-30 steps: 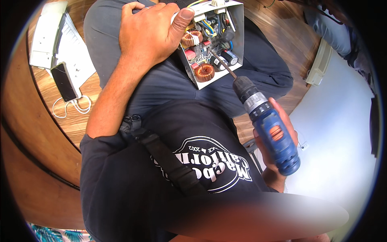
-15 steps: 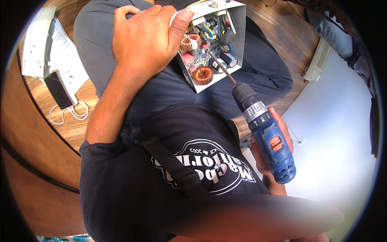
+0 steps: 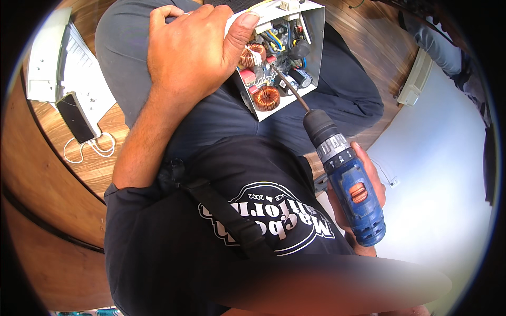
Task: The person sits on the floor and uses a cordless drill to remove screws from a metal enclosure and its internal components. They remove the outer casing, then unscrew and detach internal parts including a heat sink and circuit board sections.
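My left hand (image 3: 192, 52) grips the left side of an open white metal box (image 3: 312, 39), its thumb over the near rim. Circuitry fills the box: copper-wound coils (image 3: 266, 98), black cylindrical capacitors (image 3: 301, 78), a red block (image 3: 247, 76) and coloured wires (image 3: 275, 41). The box rests on my crossed legs, tilted toward me. Wrapped round a blue and black cordless drill (image 3: 360, 197), my right hand (image 3: 374, 176) is partly hidden behind its body. The long bit (image 3: 296, 95) reaches into the box, its tip among the parts near the middle; exact contact cannot be made out.
At the left, a smartphone (image 3: 77, 117) with a white cable (image 3: 108, 145) lies by a white panel (image 3: 87, 79) on the wooden floor. A white bar-shaped fixture (image 3: 415, 84) is at the right. Another person's leg in jeans (image 3: 435, 50) shows at the upper right.
The box and my left hand have shifted slightly to the right. The drill's rear end has dropped a little, while its bit stays inside the box.
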A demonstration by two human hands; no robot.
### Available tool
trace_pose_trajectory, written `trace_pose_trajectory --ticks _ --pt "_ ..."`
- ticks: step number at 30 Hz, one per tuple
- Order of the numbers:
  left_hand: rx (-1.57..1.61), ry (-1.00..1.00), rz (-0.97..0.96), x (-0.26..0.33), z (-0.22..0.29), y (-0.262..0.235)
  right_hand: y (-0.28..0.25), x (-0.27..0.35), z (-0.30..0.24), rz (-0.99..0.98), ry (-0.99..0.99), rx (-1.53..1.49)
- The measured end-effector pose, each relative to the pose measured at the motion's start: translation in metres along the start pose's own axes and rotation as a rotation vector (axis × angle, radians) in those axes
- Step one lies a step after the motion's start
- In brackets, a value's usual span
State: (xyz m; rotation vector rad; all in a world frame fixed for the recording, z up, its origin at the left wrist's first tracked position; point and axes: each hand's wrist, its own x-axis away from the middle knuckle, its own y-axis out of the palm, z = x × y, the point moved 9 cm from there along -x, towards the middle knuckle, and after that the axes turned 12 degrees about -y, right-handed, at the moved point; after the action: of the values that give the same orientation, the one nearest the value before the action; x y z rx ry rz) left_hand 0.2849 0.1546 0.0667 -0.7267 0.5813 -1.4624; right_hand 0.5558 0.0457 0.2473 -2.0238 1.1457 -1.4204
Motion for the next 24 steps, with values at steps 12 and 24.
trace_pose_trajectory --ticks 12,24 --pt "0.026 0.001 0.028 0.0 0.001 -0.002 -0.006 -0.007 -0.007 0.058 -0.148 0.054" --pt "0.038 0.021 0.065 0.0 0.005 -0.005 -0.004 -0.003 0.003 0.079 -0.143 -0.001"
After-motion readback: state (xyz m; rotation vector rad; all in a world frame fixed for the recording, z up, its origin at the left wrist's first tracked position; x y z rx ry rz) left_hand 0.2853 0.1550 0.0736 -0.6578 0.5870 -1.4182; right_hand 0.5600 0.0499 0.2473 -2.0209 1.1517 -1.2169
